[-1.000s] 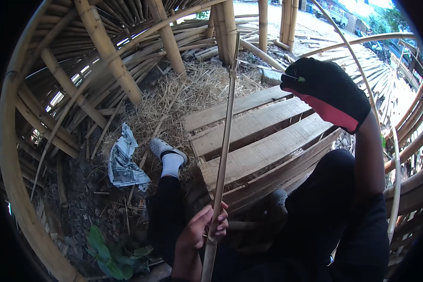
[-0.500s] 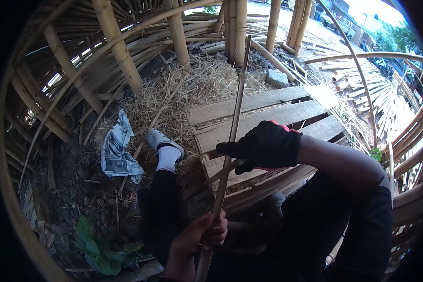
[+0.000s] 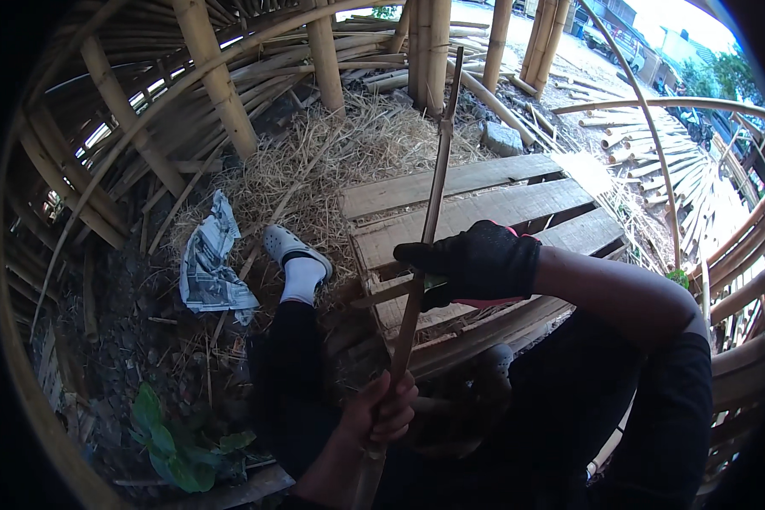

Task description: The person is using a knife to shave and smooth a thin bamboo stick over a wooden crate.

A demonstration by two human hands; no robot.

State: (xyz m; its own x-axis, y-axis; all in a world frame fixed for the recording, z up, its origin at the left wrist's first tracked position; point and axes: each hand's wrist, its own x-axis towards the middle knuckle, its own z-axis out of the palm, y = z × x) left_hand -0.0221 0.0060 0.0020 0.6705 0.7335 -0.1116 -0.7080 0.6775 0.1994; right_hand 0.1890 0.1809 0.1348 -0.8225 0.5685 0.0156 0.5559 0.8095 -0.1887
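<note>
A long, narrow bamboo strip [image 3: 434, 200] runs slantwise through the middle, its far tip near the bamboo posts. My bare left hand [image 3: 381, 410] is wrapped round its lower part. Higher up, my right hand [image 3: 476, 259], in a black glove with red edging, is closed on a knife whose flat blade [image 3: 380, 295] crosses the strip and sticks out to its left. Most of the handle is hidden by the glove. The thumb side of that glove lies against the strip. Beneath the right hand is a slatted wooden pallet [image 3: 476, 208].
Bamboo posts [image 3: 215, 76] and stacked poles stand behind dry straw [image 3: 306, 161]. A crumpled newspaper sheet [image 3: 212, 263] lies left of my foot in a clog [image 3: 293, 248]. A leafy green plant [image 3: 166, 442] is at lower left. Cut bamboo pieces [image 3: 654, 157] spread at right.
The strip has shifted upward a little, and my left hand has risen with it. The knife blade has turned flatter across the strip. My right hand stays in nearly the same place.
</note>
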